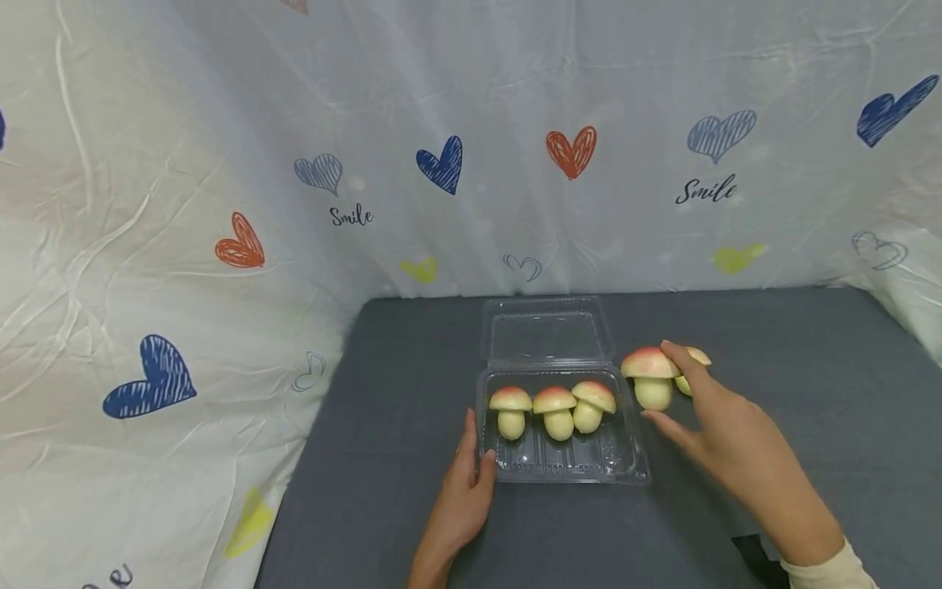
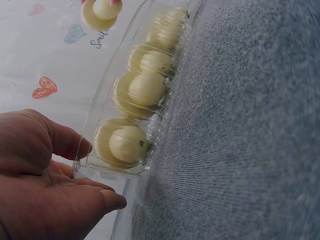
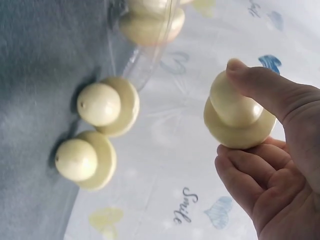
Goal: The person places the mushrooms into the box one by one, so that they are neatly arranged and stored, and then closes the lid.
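Observation:
A clear plastic clamshell box (image 1: pixel 567 474) lies with its lid (image 1: pixel 546 337) folded back. Three toy mushrooms with red-tinged caps stand in a row inside, the leftmost mushroom (image 1: pixel 511 413) nearest my left hand. That left hand (image 1: pixel 458 499) pinches the box's left rim, thumb above and fingers below in the left wrist view. Just right of the box, my right hand (image 1: pixel 724 433) holds another toy mushroom (image 3: pixel 235 110) between thumb and fingertips, above the table. Two loose mushrooms, one near the box (image 3: pixel 100 105) and one beside it (image 3: pixel 77 159), rest on the table, partly hidden in the head view.
A dark grey cloth (image 1: pixel 383 393) covers the table. Behind and to the left hangs a pale sheet (image 1: pixel 500 74) printed with hearts and "Smile". A black strip (image 1: pixel 758 560) lies by my right wrist.

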`<state>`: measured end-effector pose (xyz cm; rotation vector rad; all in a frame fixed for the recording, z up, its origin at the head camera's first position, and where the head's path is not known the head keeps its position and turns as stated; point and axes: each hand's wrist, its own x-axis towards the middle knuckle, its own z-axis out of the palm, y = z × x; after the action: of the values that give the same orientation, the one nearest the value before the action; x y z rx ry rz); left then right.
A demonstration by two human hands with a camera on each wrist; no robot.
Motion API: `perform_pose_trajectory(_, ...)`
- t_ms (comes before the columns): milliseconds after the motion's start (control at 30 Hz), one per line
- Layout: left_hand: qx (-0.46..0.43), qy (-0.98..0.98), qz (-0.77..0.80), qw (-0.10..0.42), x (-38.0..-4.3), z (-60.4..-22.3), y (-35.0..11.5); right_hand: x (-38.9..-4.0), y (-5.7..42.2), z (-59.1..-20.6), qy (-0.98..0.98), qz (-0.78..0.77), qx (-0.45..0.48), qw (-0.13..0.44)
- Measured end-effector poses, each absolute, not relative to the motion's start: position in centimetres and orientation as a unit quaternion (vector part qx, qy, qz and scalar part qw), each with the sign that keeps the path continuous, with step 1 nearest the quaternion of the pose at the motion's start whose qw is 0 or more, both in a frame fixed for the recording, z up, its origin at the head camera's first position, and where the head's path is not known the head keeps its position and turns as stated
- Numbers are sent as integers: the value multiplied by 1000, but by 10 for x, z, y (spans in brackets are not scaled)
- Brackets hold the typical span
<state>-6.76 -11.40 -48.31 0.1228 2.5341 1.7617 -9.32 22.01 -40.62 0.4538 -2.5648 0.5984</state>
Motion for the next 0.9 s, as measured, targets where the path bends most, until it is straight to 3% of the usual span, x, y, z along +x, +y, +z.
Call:
perform_pose_trajectory(400,52,808,587,33,-68,-482,-114,-93,197,-418,-933,220,189,213)
perform_pose_trajectory(633,54,806,589,34,-68,-483,-114,-90,183,-424,-940,232,191,164)
perform_pose_trajectory(900,51,807,588,33,-68,-484,-114,-90,172,-433,-933,235,218,163)
